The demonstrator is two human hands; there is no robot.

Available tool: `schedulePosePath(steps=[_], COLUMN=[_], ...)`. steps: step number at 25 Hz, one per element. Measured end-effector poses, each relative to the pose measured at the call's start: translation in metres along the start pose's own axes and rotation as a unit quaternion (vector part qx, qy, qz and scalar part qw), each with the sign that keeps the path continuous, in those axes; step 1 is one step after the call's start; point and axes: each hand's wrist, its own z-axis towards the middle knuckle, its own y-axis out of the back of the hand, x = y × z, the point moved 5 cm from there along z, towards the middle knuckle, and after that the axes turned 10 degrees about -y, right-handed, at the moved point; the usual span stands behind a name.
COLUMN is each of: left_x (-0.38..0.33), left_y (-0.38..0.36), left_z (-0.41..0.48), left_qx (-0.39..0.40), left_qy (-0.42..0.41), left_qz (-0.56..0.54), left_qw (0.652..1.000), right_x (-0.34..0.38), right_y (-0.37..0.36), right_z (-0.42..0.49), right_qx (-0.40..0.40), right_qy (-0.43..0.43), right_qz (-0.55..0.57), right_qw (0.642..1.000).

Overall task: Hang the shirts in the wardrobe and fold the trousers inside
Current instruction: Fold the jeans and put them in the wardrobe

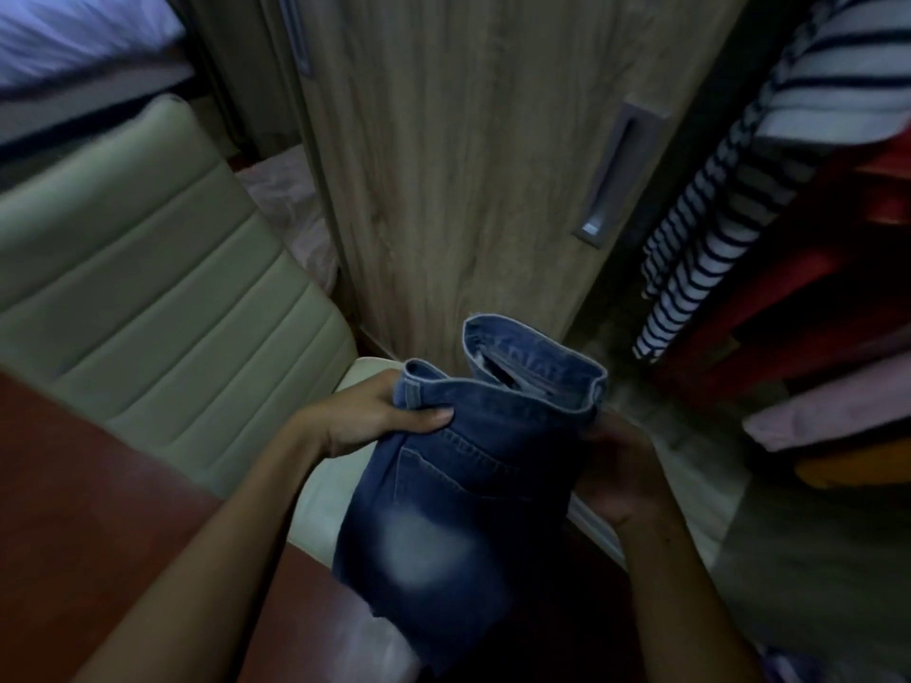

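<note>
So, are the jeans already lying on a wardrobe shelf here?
No, the jeans are held up in the air by the left hand and right hand, outside the open wardrobe.

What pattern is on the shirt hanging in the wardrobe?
The hanging shirt has dark navy and white stripes, seen at the right in the head view.

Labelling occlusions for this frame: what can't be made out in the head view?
- Faded blue denim trousers: lower legs run out of view at the bottom edge.
- Right hand: fingertips hidden behind the denim.
- Left hand: fingers hidden behind the waistband, only the thumb shows.
- Navy-and-white striped shirt: top and hanger cut off at the right edge.
- Waistband label: too blurred to read.
</note>
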Motion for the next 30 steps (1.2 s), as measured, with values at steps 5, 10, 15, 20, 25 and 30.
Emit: schedulePosePath(steps=[5,10,15,20,25,30], left_x=[-0.039,-0.070,-0.097,-0.123,-0.165,-0.203], left_y=[-0.037,-0.065,-0.086,-0.095,-0.080,-0.074], left_z=[0.008,0.013,0.025,0.039,0.033,0.020], left_qx=[-0.066,-0.126,-0.143,-0.139,-0.316,-0.349], left_qy=[-0.090,-0.208,-0.270,-0.237,-0.318,-0.349], left_qz=[0.047,0.119,0.204,0.184,0.149,0.129], left_qw=[0.993,0.963,0.930,0.944,0.881,0.860], right_x=[0.034,0.065,0.091,0.109,0.140,0.165], right_y=[-0.032,-0.043,-0.051,-0.061,-0.063,-0.090], right_z=[-0.034,-0.047,-0.059,-0.081,-0.107,-0.121], right_qx=[0.046,0.092,0.125,0.160,0.114,-0.063], right_qy=[0.071,0.074,0.074,0.117,0.211,0.291], right_qz=[-0.026,-0.037,-0.065,-0.052,-0.037,-0.387], right_qw=[0.996,0.992,0.987,0.979,0.970,0.873])
